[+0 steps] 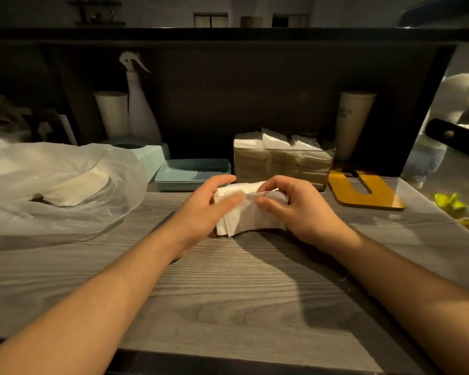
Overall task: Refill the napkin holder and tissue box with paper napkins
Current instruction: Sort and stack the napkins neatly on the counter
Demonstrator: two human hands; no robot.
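Observation:
A stack of white paper napkins (251, 216) lies on the grey wooden counter (228, 293), held between both hands. My left hand (203, 209) grips its left end, thumb on top. Curled fingers of my right hand (295, 209) pinch the right end. Behind them stands a clear napkin holder (282, 163) full of napkins, some poking out on top. Left of it lies a teal tissue box base (191, 174), open, with its teal lid (144, 154) behind.
A large plastic bag (52, 185) with more napkins fills the left counter. A spray bottle (140, 104) and two paper cups (352, 123) stand at the back wall. A yellow wooden piece (363, 193) lies at right, near the counter's right edge.

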